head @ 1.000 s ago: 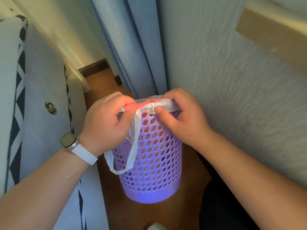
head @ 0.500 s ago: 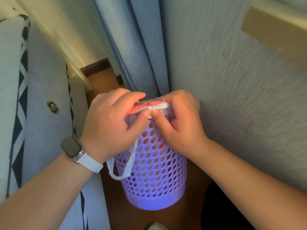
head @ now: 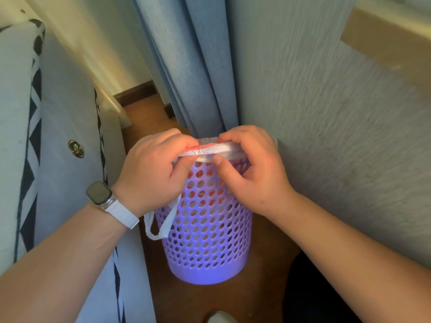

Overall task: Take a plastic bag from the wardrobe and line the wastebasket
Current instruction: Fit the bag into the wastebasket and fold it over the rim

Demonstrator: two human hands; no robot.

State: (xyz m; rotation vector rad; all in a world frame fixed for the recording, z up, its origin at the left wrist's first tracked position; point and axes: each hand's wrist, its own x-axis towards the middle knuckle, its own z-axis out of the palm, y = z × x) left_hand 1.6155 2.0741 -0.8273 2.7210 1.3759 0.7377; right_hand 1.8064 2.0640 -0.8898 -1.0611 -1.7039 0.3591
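Plastic bag [head: 217,150] pinched between both hands

Access, as we find it: wastebasket [head: 205,229] wedged between sofa [head: 70,141] on our left and wall [head: 326,136] on our right, curtain [head: 193,66] close behind; bare floor [head: 210,299] open in front.

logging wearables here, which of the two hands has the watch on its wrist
The left hand: a smartwatch on a white band sits on its wrist. The right hand has a bare wrist.
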